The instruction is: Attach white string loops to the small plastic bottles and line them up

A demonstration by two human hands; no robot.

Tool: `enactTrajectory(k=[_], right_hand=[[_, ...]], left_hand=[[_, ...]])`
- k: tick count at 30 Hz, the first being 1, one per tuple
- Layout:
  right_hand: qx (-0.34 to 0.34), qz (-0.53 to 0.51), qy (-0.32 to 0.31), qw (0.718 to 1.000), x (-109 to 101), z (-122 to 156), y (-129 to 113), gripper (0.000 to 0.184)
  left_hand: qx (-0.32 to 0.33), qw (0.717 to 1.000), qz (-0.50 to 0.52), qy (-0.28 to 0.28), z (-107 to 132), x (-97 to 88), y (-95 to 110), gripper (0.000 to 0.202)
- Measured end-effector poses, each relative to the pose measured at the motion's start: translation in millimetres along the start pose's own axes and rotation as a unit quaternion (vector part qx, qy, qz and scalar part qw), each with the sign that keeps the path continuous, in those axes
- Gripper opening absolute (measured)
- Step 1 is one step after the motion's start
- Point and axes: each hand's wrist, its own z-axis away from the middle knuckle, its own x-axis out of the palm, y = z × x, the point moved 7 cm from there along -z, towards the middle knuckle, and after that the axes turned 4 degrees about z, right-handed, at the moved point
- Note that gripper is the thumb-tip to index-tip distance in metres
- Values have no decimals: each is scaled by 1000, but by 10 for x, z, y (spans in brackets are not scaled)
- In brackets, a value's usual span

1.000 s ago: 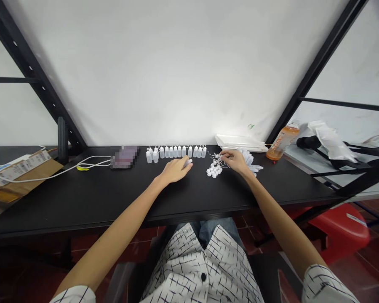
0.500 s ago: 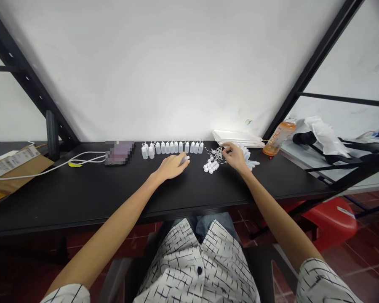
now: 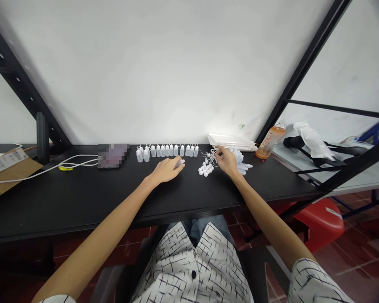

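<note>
My left hand [image 3: 166,169] rests on the black table [image 3: 82,193], its fingers curled around a small white bottle [image 3: 180,163] whose end sticks out at the fingertips. My right hand [image 3: 226,161] pinches at a tangle of thin white strings with small white caps [image 3: 206,167] lying just left of it. Several small white bottles [image 3: 167,151] stand in a row along the back of the table, behind both hands. A fanned bunch of white pieces [image 3: 241,161] lies under and right of my right hand.
A stack of flat white sheets [image 3: 232,142] and an orange drink bottle [image 3: 270,142] sit at the back right. A dark flat device [image 3: 113,155] with a white cable [image 3: 50,167] lies at the left, beside a cardboard box [image 3: 6,170]. A red stool [image 3: 322,216] stands under the right side.
My head has turned, shifting everything a little left in view. My right hand stays at the strings and caps, and my left hand keeps its hold on the bottle.
</note>
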Motion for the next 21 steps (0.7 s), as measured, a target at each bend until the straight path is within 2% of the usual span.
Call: enactTrajectory(k=[5,9,14,16,18,21], right_hand=[[-4,17,6,1000,8,22,-53,36],[22,53,13,998,-15,35,-58,37],[53,58,63,995,-121,43,-36,35],[66,10,81,994,-163,36,-32,33],[93,-89,70,989,-165,16,-27,34],[150,-283,18,947,-112,-37,-69,36]], left_hand=[[-1,1000,-4,2,12,-18,5,33],[-3,1000,-7,-3,16,-14,5,34],[3,1000,-6,-4,14,-6,2,32],[1,1000,3,-3,14,-8,0,31],[-4,1000,22,3,13,-15,-3,30],[-20,997,66,29,5,-43,-29,28]])
